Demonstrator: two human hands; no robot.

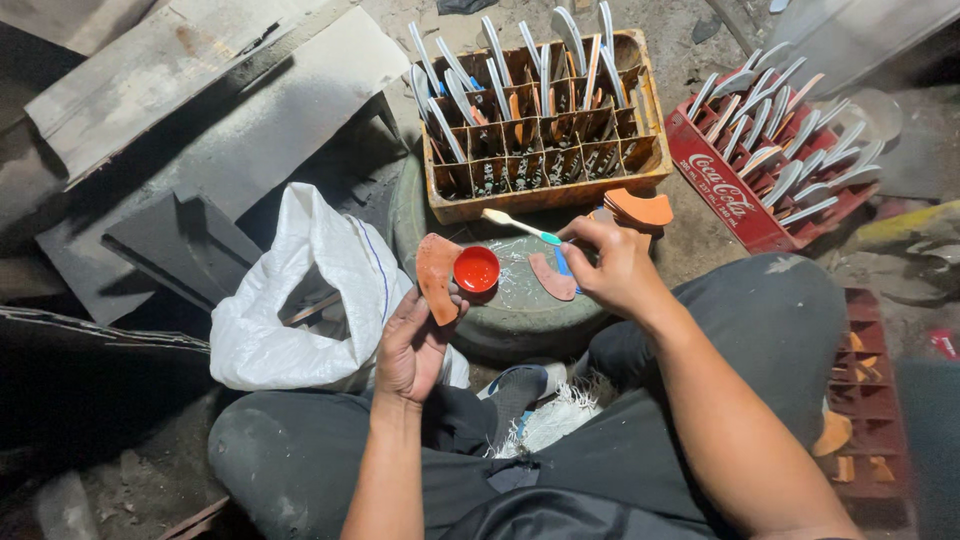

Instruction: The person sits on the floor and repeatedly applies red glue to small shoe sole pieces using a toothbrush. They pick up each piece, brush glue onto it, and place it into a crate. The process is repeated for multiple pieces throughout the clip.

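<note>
Two hands work over an old tyre (520, 320). The left hand (410, 345) pinches a curved brown handle piece (437, 275); just right of it sits a small red cap (476, 269). The right hand (615, 265) grips a toothbrush (520, 226), perhaps as a glue brush. Best keep the piece steady and brush thinly.

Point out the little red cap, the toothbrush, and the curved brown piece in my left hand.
red cap (476, 269): head view, centre of its inside.
toothbrush (520, 227): head view, middle of the handle.
curved brown piece (436, 272): head view, its broad flat face above the left hand's fingers.
</note>
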